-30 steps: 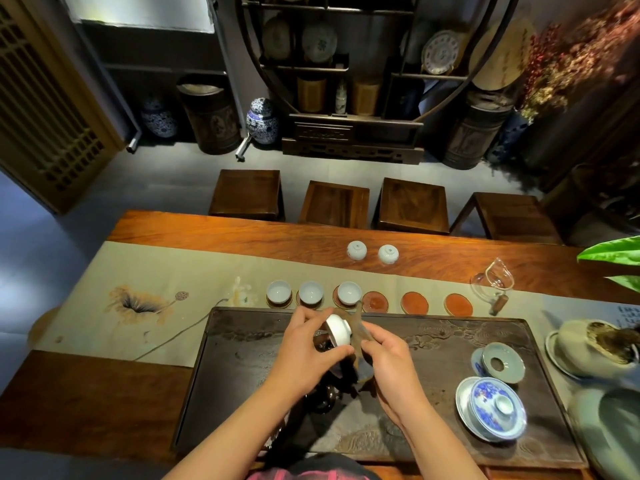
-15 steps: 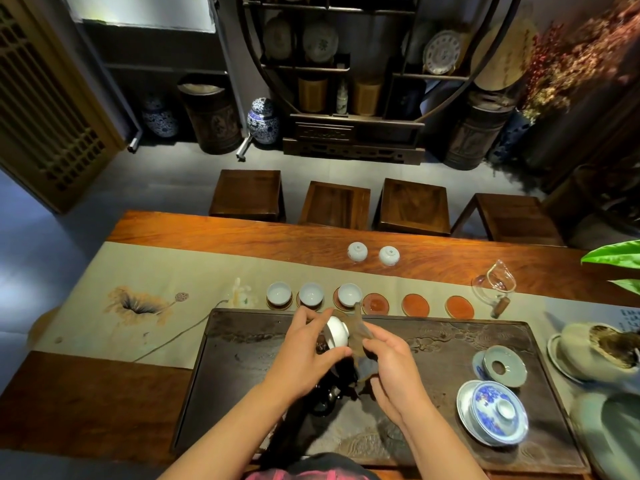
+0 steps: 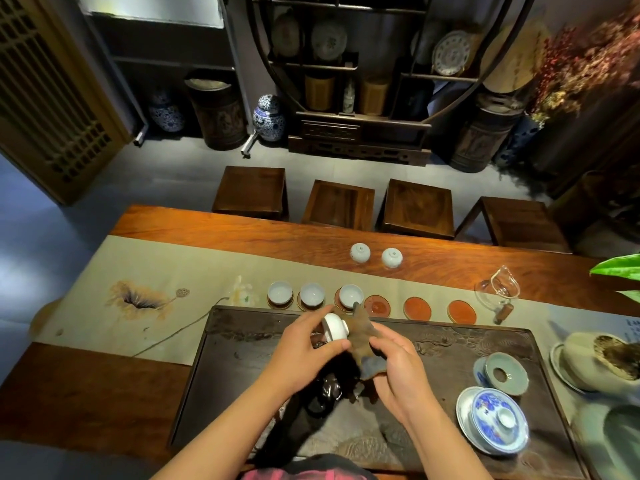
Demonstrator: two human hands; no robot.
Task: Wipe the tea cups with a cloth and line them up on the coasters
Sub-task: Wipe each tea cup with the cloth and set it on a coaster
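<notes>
Fingers: the left hand (image 3: pixel 304 344) has thumb and fingertips curled round a small white tea cup (image 3: pixel 335 328), pinching it at the rim and wall; the right hand (image 3: pixel 398 367) pinches a brown cloth (image 3: pixel 363 336) that is pressed against the cup's side.
Cup in hand: it is lifted above the far part of the dark tea tray (image 3: pixel 242 358), tipped on its side, with its foot ring towards the cloth.
Cups done: three cups (image 3: pixel 313 294) stand upright on the three leftmost coasters; three red coasters (image 3: pixel 418 308) to their right are bare.
Cups waiting: two upturned cups (image 3: pixel 375 255) sit on the bare wood beyond the runner, well apart from the hands.
Handling, cup: it looks like thin glazed porcelain, so I judge it light, stiff, slick and easily chipped. The best hold is probably across the rim and the foot, with gentle pressure.
Handling, cloth: it is soft and limp, and hangs below the right hand; it should bunch readily into the bowl.
Pose: both forearms reach in from the near edge, and the hands meet above the tray, the left turned inward and the right with its back to the camera.
Stage: by my reading this is the fourth cup, mid-wipe, bound for the nearest bare coaster.
</notes>
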